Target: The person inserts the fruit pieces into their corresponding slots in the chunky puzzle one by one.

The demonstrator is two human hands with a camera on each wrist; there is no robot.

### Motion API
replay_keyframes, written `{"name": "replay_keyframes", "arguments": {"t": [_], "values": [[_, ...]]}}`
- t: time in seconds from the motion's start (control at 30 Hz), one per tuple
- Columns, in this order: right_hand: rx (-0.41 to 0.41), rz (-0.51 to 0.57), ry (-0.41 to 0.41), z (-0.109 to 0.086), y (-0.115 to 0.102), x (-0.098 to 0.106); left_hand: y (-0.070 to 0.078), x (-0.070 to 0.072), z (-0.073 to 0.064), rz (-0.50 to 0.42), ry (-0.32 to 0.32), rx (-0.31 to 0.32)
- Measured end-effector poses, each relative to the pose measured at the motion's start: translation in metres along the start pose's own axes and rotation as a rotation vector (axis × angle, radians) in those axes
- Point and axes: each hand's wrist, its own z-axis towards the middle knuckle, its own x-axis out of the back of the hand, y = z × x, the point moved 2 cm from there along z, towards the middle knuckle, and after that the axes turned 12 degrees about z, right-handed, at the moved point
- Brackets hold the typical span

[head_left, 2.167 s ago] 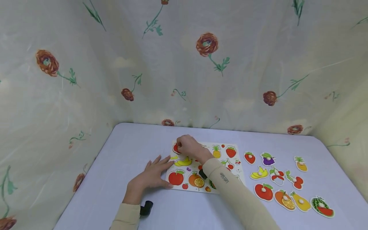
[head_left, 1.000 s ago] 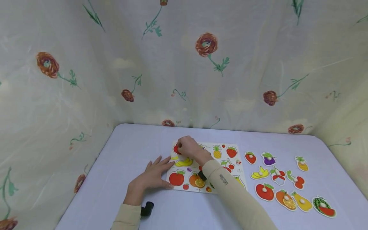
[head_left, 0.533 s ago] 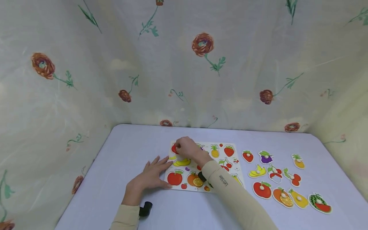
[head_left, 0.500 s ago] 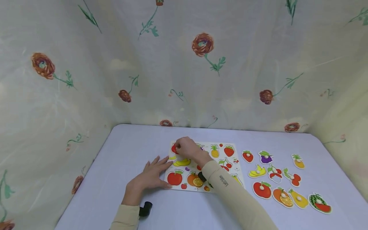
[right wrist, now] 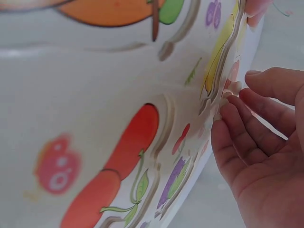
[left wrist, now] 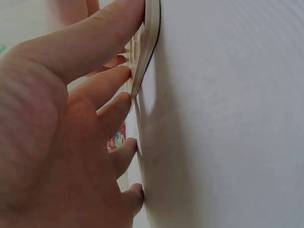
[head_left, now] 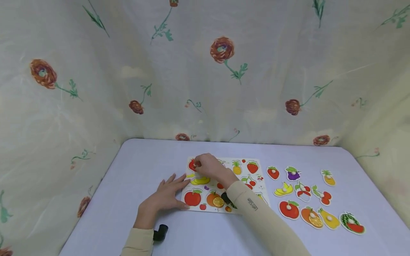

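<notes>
A white fruit puzzle board (head_left: 261, 186) lies flat on the table, its recesses printed with matching fruit. My right hand (head_left: 208, 165) is over its upper left corner, fingertips gathered on a red fruit puzzle piece (head_left: 192, 165). In the right wrist view, the thumb and fingers (right wrist: 228, 130) are around a small pale knob (right wrist: 235, 87); the piece under it is mostly hidden. My left hand (head_left: 168, 195) rests spread at the board's left edge. The left wrist view has its thumb (left wrist: 102, 38) against the board's edge and other fingertips lower, along the tabletop.
Several knobbed fruit pieces lie right of the board, among them a strawberry (head_left: 273, 172), grapes (head_left: 293, 174), pineapple (head_left: 328, 177), bananas (head_left: 283, 190), apple (head_left: 289, 209), orange (head_left: 311, 217), pear (head_left: 329, 218) and watermelon (head_left: 352, 223). A flowered curtain (head_left: 205, 78) hangs behind the table.
The head view has shifted a little, sliding the scene left. Both hands stay at nearly the same places on the board; the right fingers shift only slightly at the red fruit piece.
</notes>
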Motion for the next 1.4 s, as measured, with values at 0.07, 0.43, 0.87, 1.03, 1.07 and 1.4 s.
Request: {"name": "replay_keyframes", "arguments": {"t": [0.07,0.43,0.87,1.03,1.07,1.4], "values": [[-0.003,0.013,0.000,-0.002,0.001,0.001,0.001,0.001,0.000,0.005,-0.001,0.006],[0.026,0.040,0.002,-0.014,0.008,0.006,0.003,0.002,-0.001,0.024,0.008,0.044],[0.041,0.049,0.037,-0.033,0.021,0.015,0.002,0.000,0.002,0.010,0.021,0.038],[0.032,0.064,0.042,-0.041,0.024,0.018,0.001,-0.002,0.003,0.004,0.024,0.034],[0.032,0.064,0.046,-0.043,0.025,0.019,0.001,-0.002,0.003,0.005,0.027,0.033],[-0.006,0.117,0.077,-0.060,0.039,0.026,0.005,-0.002,0.002,0.010,0.022,0.037]]}}
